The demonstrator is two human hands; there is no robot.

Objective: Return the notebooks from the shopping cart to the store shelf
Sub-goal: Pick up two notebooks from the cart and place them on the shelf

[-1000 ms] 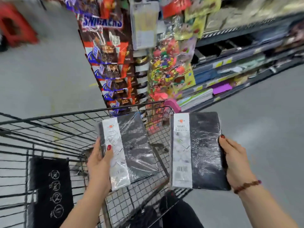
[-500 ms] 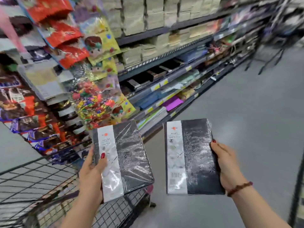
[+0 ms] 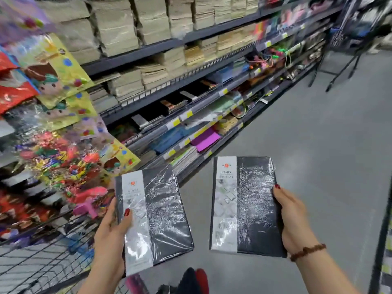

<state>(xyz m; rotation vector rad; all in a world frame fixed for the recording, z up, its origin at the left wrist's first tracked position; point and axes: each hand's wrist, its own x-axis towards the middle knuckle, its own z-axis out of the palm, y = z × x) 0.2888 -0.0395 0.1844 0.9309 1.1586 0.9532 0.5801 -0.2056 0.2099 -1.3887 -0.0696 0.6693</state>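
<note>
so at this point both notebooks are out of the shopping cart (image 3: 48,262), which sits low at the near left, and neither is on the store shelf (image 3: 135,54) yet. i'd call it the carry step, roughly halfway through for these 2.

the left hand (image 3: 110,236) grips the left notebook (image 3: 157,217) along its left long edge, thumb lying over the white band on the cover and the rest of the fingers hidden behind it. the right hand (image 3: 294,221), the one with the bead bracelet (image 3: 307,251), holds the right notebook (image 3: 248,206) by its right long edge the same way, thumb on top. both are shrink-wrapped, black with a pale strip, and the 2 are apart from each other with bare floor (image 3: 297,145) showing between them.

the bit that matters: the shelf lies to the far left of both hands, its tiers running from near left to far right. each notebook's long axis points near-to-far, the left one tipped a little clockwise. the left hand is the nearer 1 to the shelf. there's a row of dark notebooks (image 3: 171,102) on a middle tier that looks like matching stock, though it's too blurry to be sure. the candy bags (image 3: 63,158) hanging at the near left crowd that side, so the reach probably has to go past them.
</note>
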